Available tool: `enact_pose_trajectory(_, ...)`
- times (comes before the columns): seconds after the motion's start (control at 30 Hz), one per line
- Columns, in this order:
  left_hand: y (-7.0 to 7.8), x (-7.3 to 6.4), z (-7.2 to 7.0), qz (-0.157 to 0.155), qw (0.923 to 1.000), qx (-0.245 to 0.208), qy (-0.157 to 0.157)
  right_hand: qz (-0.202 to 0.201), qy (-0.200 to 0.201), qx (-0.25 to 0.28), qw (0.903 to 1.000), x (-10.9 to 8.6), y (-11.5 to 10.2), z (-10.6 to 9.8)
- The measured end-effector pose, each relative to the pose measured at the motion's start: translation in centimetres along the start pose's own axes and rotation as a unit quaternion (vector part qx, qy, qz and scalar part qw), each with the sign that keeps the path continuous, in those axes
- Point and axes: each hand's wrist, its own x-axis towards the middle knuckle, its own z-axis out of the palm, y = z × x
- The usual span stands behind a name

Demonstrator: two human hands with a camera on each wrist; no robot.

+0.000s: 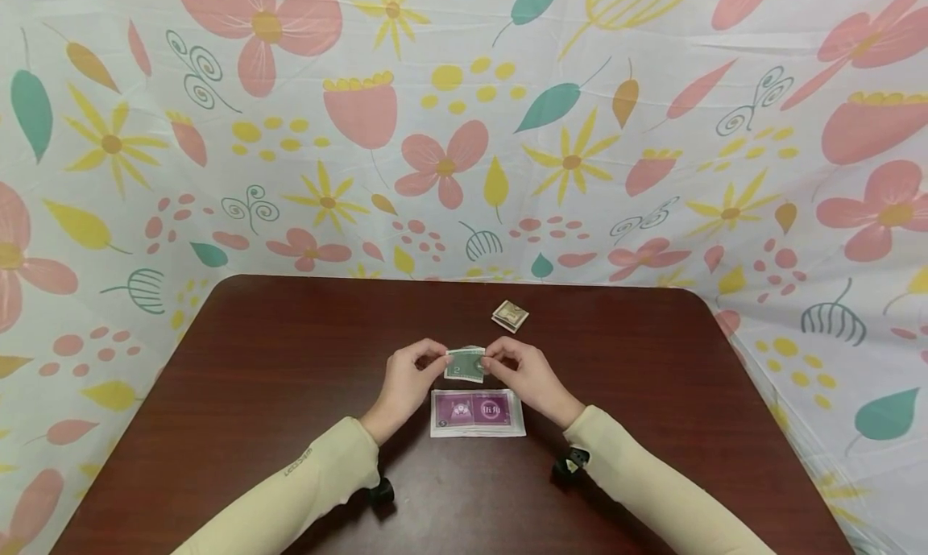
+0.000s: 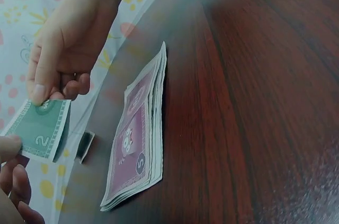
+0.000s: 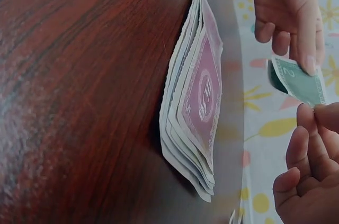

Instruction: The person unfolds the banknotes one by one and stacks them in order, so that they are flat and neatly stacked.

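A small green banknote marked 2 [image 1: 464, 366] is held up between both hands, folded over on itself. My left hand [image 1: 408, 380] pinches its left edge between thumb and fingers, and my right hand [image 1: 532, 380] pinches the right edge the same way. In the left wrist view the green note [image 2: 43, 128] shows a dark gap under its fold. Just below the hands, a stack of purple banknotes marked 5 [image 1: 478, 412] lies flat on the table. Several paper edges show along its side in the right wrist view, where the stack [image 3: 198, 102] bows slightly.
Beyond the right hand, a small folded brownish note [image 1: 511, 316] lies toward the table's back edge. The dark red-brown wooden table [image 1: 290, 329] meets a flower-patterned cloth [image 1: 449, 217] behind it. Each wrist carries a black strapped device [image 1: 570, 465].
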Motion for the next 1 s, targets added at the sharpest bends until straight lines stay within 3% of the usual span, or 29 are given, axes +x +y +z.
enact_pose_trajectory(0.2,0.0,-0.1,-0.1,0.004,0.9999,0.000,0.012,0.000,0.002,-0.003,1.0000,0.0,-0.1,0.0)
enact_pose_trajectory(0.47,0.2,0.0,-0.4,-0.027,0.9992,-0.022,0.018,-0.050,-0.044,-0.035,0.9972,0.6,0.1,-1.1)
enact_pose_trajectory(0.73,0.1,-0.1,-0.5,-0.049,0.9976,-0.049,0.006,-0.049,-0.056,-0.044,0.9963,1.0,-0.5,-1.4)
enact_pose_trajectory(1.0,-0.2,-0.2,-0.6,-0.016,0.9990,-0.035,0.022,-0.078,-0.027,-0.099,0.9917,1.1,-0.3,-1.4)
